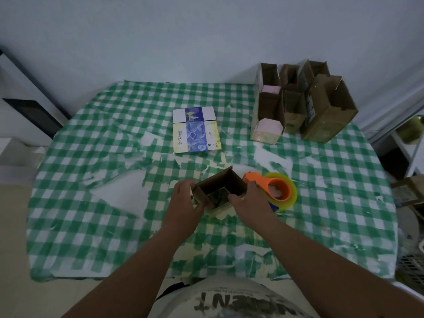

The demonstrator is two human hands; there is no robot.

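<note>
Checkered tablecloth (pixel 114 226) carries the open cardboard box (pixel 220 182) at centre. Left hand (pixel 185 197) and right hand (pixel 250 203) grip opposite walls, fingers curled. Square the walls before reaching for the adjacent tape dispenser (pixel 261 181).

Dim bluish room light, no strong shadows, soft blur all over, tablecloth (pixel 114 134) edges bent by the wide lens, shirt print at the bottom smeared

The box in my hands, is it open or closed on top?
Open. The box shows its brown inner walls and floor, no flap across the top; left hand and right hand grip its sides.
</note>
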